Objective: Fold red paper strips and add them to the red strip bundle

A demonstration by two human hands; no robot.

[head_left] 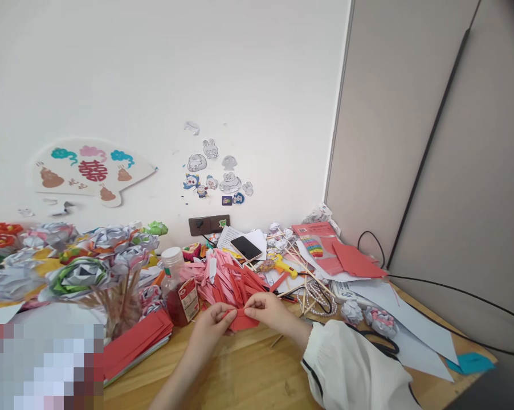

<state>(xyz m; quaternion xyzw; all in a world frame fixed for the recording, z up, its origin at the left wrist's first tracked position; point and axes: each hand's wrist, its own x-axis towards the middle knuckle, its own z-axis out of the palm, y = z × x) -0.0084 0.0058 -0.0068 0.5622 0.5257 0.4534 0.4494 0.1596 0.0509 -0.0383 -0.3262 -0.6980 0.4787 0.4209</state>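
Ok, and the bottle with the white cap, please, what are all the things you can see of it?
The bottle looks like clear plastic or glass, with its wide white cap on. The lower part shows red inside; liquid or solid, I cannot tell. A red and white label sits low on the picture's right side, its small print unreadable, with a bit of green higher up. It stands roughly upright on the wooden table, beside the stacked red paper. Neither hand touches it.
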